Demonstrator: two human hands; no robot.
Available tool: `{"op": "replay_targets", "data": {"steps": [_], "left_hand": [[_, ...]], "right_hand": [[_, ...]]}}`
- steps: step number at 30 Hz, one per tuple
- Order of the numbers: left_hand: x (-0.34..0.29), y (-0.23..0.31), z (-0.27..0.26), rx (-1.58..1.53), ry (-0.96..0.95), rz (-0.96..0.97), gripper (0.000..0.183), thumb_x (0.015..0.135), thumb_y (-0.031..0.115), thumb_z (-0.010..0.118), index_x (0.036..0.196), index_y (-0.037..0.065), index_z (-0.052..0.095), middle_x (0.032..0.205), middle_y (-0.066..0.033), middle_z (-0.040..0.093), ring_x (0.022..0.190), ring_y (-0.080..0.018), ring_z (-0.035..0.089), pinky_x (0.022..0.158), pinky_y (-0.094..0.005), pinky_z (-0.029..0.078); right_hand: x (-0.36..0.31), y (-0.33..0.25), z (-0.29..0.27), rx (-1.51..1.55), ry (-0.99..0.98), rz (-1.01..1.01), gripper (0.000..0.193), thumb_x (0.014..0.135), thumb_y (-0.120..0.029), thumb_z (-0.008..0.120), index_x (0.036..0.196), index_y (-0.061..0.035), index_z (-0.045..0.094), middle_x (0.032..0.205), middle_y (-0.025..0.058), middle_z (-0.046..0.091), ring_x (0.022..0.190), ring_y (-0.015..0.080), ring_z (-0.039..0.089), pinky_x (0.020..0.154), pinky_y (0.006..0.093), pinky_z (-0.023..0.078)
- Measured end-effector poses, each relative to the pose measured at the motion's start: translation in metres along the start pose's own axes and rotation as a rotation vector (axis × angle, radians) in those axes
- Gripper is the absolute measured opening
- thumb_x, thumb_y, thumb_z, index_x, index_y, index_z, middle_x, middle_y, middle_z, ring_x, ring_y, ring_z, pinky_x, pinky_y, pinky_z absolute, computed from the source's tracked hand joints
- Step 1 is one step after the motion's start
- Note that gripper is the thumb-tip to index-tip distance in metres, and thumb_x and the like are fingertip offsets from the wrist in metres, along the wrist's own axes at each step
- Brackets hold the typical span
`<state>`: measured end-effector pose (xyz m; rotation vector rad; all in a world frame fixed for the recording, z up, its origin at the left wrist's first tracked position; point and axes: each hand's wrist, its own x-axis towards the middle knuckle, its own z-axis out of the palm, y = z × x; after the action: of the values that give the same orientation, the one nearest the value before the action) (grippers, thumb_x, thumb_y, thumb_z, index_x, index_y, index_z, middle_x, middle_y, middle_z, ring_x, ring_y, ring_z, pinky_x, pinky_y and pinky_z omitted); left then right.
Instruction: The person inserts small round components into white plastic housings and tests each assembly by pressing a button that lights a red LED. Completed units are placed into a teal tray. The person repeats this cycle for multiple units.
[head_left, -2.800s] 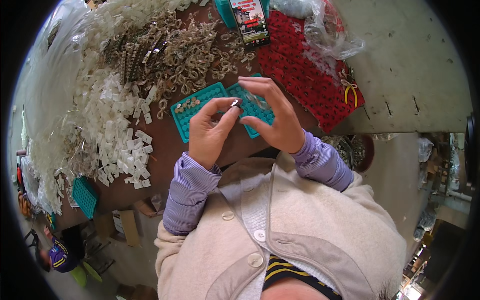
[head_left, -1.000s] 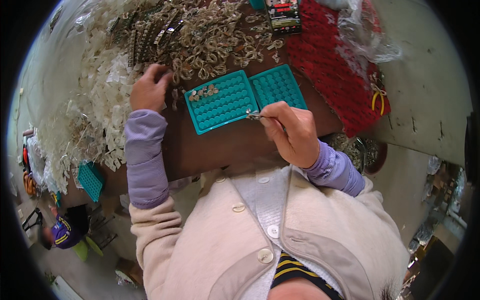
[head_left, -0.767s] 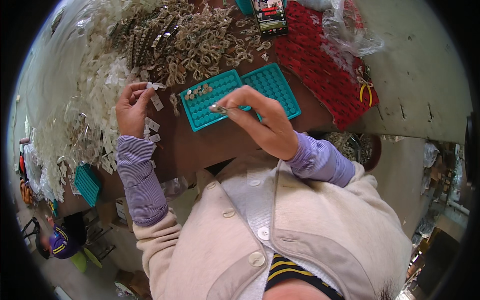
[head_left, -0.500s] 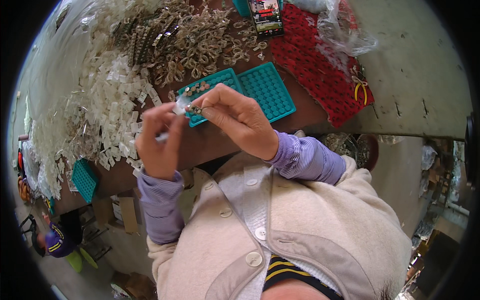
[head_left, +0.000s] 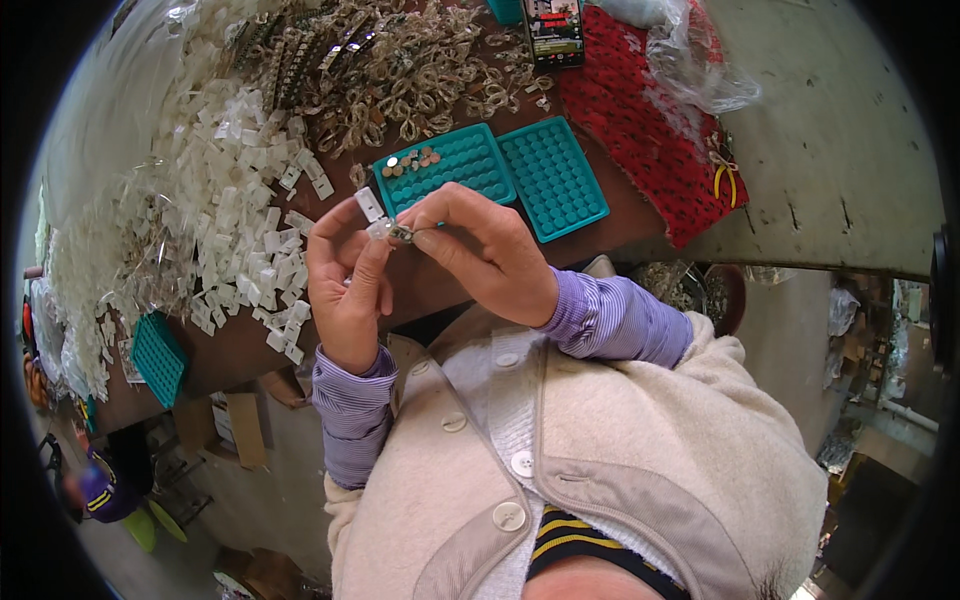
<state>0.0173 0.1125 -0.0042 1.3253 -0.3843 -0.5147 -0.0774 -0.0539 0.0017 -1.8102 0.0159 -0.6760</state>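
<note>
card (head_left: 369,205), white and small, has left the heap side since the earlier views and now stands at the fingertips of the left hand (head_left: 347,300), right by a shiny metallic piece (head_left: 402,233); the work seems to have gone from fetching to bringing the two together, though whether they are joined i cannot tell. the card looks stiff and rectangular, tilted, with a clearer rounded part below; the piece is dark silver with glints, its detail too small to read. left thumb and forefinger pinch the card, the other fingers curled; right hand (head_left: 490,255) pinches the piece between thumb and forefinger. both hang just in front of a teal tray (head_left: 460,165) bearing a few round bits (head_left: 410,160), a second teal tray (head_left: 552,180) beside it. leftward spreads a heap of white cards (head_left: 240,210); beyond lie tangled beaded loops (head_left: 420,75).
</note>
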Motion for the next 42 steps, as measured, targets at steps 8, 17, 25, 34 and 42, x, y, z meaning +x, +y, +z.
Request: {"op": "replay_targets", "data": {"steps": [8, 17, 25, 34, 42], "left_hand": [[-0.006, -0.008, 0.015, 0.067, -0.02, 0.184, 0.023, 0.099, 0.003, 0.075, 0.12, 0.004, 0.066, 0.102, -0.0041, 0.072, 0.065, -0.0002, 0.052, 0.048, -0.0171, 0.038], [0.009, -0.004, 0.019, 0.477, -0.237, 0.388, 0.029, 0.088, -0.002, 0.087, 0.108, 0.002, 0.067, 0.095, -0.0005, 0.07, 0.07, -0.0019, 0.057, 0.055, -0.0196, 0.042], [0.019, 0.008, 0.016, 0.177, -0.468, 0.095, 0.033, 0.088, -0.006, 0.085, 0.109, 0.003, 0.062, 0.093, -0.0008, 0.067, 0.073, -0.003, 0.059, 0.061, -0.0197, 0.045], [0.023, 0.005, 0.003, 0.045, -0.48, -0.042, 0.025, 0.093, -0.007, 0.078, 0.108, 0.003, 0.061, 0.09, -0.0011, 0.067, 0.065, -0.0016, 0.052, 0.053, -0.0193, 0.038], [0.015, -0.005, 0.012, -0.066, -0.312, -0.059, 0.019, 0.099, -0.002, 0.074, 0.113, 0.003, 0.063, 0.09, -0.0014, 0.07, 0.06, -0.0006, 0.049, 0.05, -0.0181, 0.035]], "right_hand": [[-0.005, -0.008, -0.009, 0.286, -0.107, 0.33, 0.004, 0.099, -0.002, 0.064, 0.095, -0.0031, 0.062, 0.078, 0.0084, 0.066, 0.073, 0.024, 0.07, 0.064, 0.0326, 0.051], [-0.004, -0.01, -0.056, -0.124, -0.272, -0.014, 0.012, 0.103, -0.001, 0.062, 0.093, -0.0028, 0.056, 0.07, 0.0022, 0.059, 0.064, 0.0108, 0.066, 0.06, 0.025, 0.048], [-0.006, -0.023, -0.069, 0.289, -0.344, 0.427, 0.009, 0.1, -0.001, 0.062, 0.091, -0.0022, 0.058, 0.067, 0.0065, 0.066, 0.058, 0.0163, 0.07, 0.053, 0.0313, 0.051], [0.0, -0.03, -0.063, 0.364, -0.373, 0.463, 0.009, 0.101, -0.003, 0.061, 0.093, -0.0011, 0.059, 0.069, 0.0032, 0.062, 0.06, 0.0104, 0.065, 0.054, 0.0286, 0.049], [-0.006, -0.035, -0.052, 0.303, -0.229, 0.423, 0.003, 0.106, -0.001, 0.06, 0.103, -0.0002, 0.06, 0.083, 0.0001, 0.059, 0.07, 0.0059, 0.064, 0.061, 0.0214, 0.049]]}}
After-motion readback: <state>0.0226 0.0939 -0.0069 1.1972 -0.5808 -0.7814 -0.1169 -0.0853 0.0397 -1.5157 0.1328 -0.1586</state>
